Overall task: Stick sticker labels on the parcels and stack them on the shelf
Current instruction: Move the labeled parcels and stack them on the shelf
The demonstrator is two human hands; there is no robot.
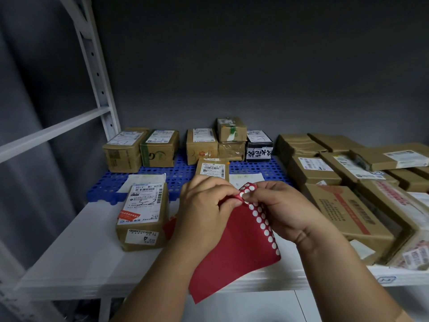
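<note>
Both hands on the sticker sheet

The left hand and right hand curl their fingertips tight on the top edge of a red sticker sheet, bending it, forearms reaching in over the white shelf; a parcel sits just left

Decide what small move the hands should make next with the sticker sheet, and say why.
Probably peel one white dot free. Both hands, left hand and right hand, pinch the bent top corner of the red sticker sheet, and the nearest parcel waits just left.
</note>
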